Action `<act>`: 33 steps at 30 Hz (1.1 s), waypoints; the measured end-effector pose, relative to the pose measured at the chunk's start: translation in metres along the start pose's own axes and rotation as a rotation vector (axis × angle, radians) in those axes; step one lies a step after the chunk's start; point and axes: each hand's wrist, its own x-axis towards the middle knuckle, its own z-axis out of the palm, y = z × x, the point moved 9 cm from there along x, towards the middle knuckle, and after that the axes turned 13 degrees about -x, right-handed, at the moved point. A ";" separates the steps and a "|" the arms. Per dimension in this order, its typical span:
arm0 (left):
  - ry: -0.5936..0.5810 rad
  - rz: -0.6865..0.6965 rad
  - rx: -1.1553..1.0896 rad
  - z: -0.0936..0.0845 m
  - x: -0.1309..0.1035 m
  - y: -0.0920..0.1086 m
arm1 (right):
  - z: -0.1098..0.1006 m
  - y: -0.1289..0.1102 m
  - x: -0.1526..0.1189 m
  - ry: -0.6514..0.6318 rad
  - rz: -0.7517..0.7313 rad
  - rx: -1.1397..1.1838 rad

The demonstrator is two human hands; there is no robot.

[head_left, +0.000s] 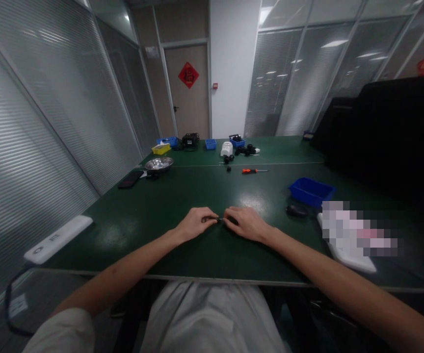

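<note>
Both hands rest low over the green table (182,196), close together in front of my body. My left hand (198,223) is pinched on a small dark piece (218,220) that shows between the two hands. My right hand (246,222) has its fingers curled down at the right side of that piece, with a thin light bit between the fingertips. What the right fingers grip is too small to make out. A screwdriver (251,171) with an orange and black handle lies beyond the hands.
A blue tray (311,192), a black mouse (296,211) and a white board (344,250) sit to the right. At left are a white power strip (59,239), a phone (131,179) and a metal bowl (159,164). Small bins and black parts (247,149) stand farther back.
</note>
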 end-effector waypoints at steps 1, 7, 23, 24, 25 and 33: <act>0.006 -0.008 0.004 -0.001 0.000 0.000 | 0.001 0.000 0.000 -0.002 0.003 0.004; 0.062 -0.074 -0.101 -0.005 0.001 -0.006 | -0.001 0.002 0.002 0.027 0.033 0.056; 0.035 -0.036 -0.062 0.002 0.002 -0.005 | 0.003 -0.012 0.002 -0.002 -0.018 -0.028; 0.043 -0.041 -0.077 0.001 0.002 -0.005 | 0.003 -0.011 0.002 0.000 -0.017 -0.021; 0.045 -0.040 -0.090 0.001 0.002 -0.004 | 0.003 -0.011 0.003 0.001 -0.016 -0.015; 0.022 0.019 -0.079 -0.004 0.000 0.004 | 0.004 -0.010 0.002 0.009 -0.017 -0.011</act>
